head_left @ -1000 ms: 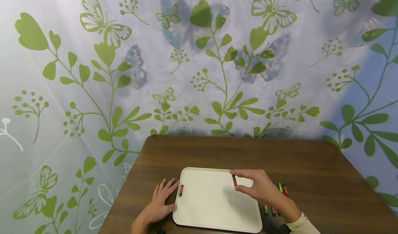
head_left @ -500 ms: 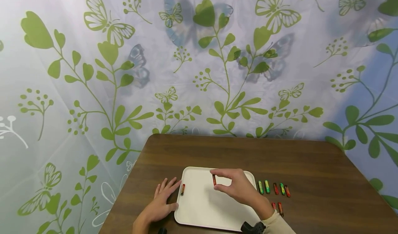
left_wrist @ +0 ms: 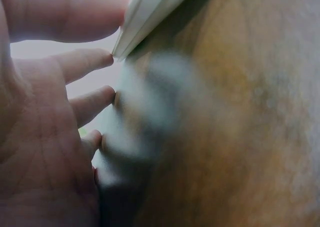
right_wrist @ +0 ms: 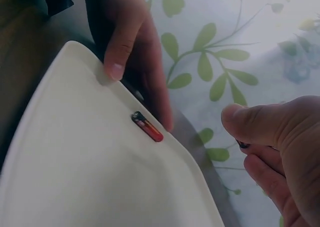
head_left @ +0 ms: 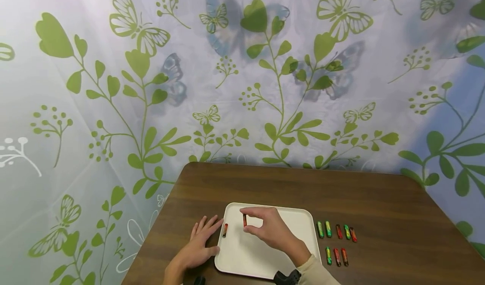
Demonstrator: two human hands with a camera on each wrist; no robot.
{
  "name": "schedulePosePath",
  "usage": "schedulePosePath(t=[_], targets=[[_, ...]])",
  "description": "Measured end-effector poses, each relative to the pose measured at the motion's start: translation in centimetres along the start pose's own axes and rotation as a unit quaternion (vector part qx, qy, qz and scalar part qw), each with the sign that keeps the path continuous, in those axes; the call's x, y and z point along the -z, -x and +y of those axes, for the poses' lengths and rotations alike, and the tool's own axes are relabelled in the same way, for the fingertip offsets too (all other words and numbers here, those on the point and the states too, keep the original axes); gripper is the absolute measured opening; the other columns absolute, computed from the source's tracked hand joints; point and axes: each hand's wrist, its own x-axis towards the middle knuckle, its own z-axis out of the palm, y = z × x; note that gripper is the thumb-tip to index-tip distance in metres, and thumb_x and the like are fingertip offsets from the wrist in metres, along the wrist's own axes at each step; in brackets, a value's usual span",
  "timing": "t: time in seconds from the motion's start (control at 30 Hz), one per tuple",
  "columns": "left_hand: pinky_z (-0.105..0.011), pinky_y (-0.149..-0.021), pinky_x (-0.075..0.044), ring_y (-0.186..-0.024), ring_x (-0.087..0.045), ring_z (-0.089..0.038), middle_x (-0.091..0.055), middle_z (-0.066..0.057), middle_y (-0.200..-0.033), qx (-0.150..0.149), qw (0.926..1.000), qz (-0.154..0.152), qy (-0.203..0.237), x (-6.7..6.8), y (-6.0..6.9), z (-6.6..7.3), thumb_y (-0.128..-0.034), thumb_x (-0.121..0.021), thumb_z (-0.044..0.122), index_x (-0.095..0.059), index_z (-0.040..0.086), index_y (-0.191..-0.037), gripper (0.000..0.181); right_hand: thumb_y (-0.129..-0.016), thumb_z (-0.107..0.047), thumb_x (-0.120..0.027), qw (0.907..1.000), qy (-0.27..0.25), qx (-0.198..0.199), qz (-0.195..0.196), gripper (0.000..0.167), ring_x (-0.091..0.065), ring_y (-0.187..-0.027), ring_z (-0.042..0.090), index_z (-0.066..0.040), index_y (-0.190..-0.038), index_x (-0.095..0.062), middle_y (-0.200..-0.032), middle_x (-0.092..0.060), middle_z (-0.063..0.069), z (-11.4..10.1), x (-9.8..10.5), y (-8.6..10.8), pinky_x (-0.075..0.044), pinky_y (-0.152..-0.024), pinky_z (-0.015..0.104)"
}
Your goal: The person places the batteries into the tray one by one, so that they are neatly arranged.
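My right hand [head_left: 270, 230] pinches a red-and-black battery [head_left: 244, 220] between thumb and fingers, above the left half of a white tray [head_left: 265, 264]. In the right wrist view only a dark end of that battery [right_wrist: 242, 144] shows below the thumb. Another red-and-black battery [right_wrist: 147, 126] lies in the tray along its left edge. My left hand [head_left: 198, 245] rests at the tray's left side with fingers spread, thumb and fingertips touching the rim, as the left wrist view also shows at the tray edge [left_wrist: 150, 12].
On the brown table [head_left: 288, 188], right of the tray, several green batteries [head_left: 328, 229] and red batteries [head_left: 337, 257] lie in two rows. A patterned curtain [head_left: 242, 87] hangs behind the table. A black wrist device [head_left: 286, 278] sits on my right wrist.
My right hand has carried the pinched battery leftward across the tray, uncovering the batteries on the right. My left hand stays at the tray's rim. The head view has shifted slightly.
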Motion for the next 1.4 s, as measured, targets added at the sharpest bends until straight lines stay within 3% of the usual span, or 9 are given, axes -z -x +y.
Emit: schedulePosePath(t=[0.3,0.7,1.2,1.4], targets=[[-0.076,-0.128,0.010,-0.167,-0.001,-0.058,-0.029,-0.025,-0.178,-0.005,1.0000,-0.003,-0.006,0.0,-0.3,-0.1,-0.0861,-0.074,0.012,-0.048,0.013,-0.166,0.084,-0.088,-0.009,-0.090,0.9998,-0.010,-0.015,-0.008,0.047,-0.077,-0.122,0.019,-0.006,-0.133,-0.078,-0.133,-0.080,0.001,0.6,-2.8,-0.4,-0.063,-0.103,0.039],[-0.076,-0.127,0.009,-0.166,-0.002,-0.059,-0.030,-0.026,-0.178,-0.017,0.9998,-0.004,-0.007,-0.1,-0.5,-0.4,-0.0860,-0.073,0.012,-0.047,0.013,-0.167,0.085,-0.089,-0.006,-0.089,0.9996,0.024,-0.001,-0.017,0.044,-0.078,-0.120,0.021,-0.005,-0.132,-0.078,-0.131,-0.080,0.005,1.8,-6.2,-0.8,-0.064,-0.100,0.036],[-0.076,-0.128,0.009,-0.166,-0.002,-0.059,-0.031,-0.027,-0.177,-0.020,0.9998,0.001,-0.009,-0.1,-0.3,-0.3,-0.0858,-0.074,0.012,-0.047,0.012,-0.167,0.085,-0.087,-0.016,-0.093,0.9955,0.086,-0.007,-0.038,0.048,-0.077,-0.122,0.018,-0.010,-0.132,-0.079,-0.130,-0.081,0.002,1.5,-7.4,-1.9,-0.063,-0.103,0.038],[-0.075,-0.128,0.010,-0.166,-0.001,-0.059,-0.030,-0.027,-0.177,-0.016,0.9999,0.001,-0.007,-0.1,-0.2,-0.3,-0.0857,-0.074,0.012,-0.047,0.013,-0.167,0.086,-0.088,-0.015,-0.092,0.9952,0.090,0.011,-0.038,0.047,-0.076,-0.123,0.017,-0.012,-0.133,-0.079,-0.130,-0.081,-0.001,1.6,-7.8,-2.0,-0.062,-0.104,0.038]])
